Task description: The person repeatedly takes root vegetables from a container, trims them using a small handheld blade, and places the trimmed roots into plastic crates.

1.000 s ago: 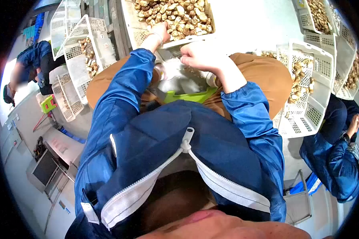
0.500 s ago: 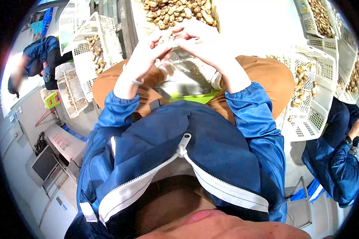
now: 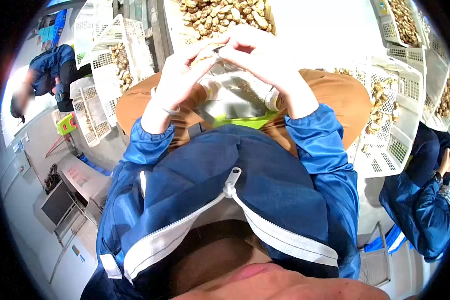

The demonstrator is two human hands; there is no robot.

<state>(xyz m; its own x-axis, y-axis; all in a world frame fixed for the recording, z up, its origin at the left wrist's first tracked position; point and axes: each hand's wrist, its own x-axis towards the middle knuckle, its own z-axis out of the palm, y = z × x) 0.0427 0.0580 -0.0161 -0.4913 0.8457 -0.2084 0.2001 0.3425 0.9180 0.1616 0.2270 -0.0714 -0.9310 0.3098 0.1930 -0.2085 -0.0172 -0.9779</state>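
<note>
the left hand (image 3: 177,75) and right hand (image 3: 259,56) meet at the fingertips just beside the near edge of a white crate (image 3: 184,36). beyond them, the crate's mushrooms (image 3: 222,17) lie in a heap, cut off by the top of the view. slats (image 3: 157,37) run near the crate's left side; the bright surface (image 3: 325,35) to its right gives open room. knees in brown trousers (image 3: 335,95) flank the hands, with a green edge (image 3: 245,121) between them. mesh baskets (image 3: 404,112) on the right and a basket (image 3: 102,75) on the left stand outside the knees.

in the first frame the left hand reached into the crate, with the right hand apart; now both are together nearer the body. half a second ago a pale piece showed between the fingertips; now fingers and glare mostly hide that spot.

both grips are curled inward, but i cannot tell whether either is closed on a piece. the heaped mushrooms are brown and cream, lumpy and uneven.
</note>
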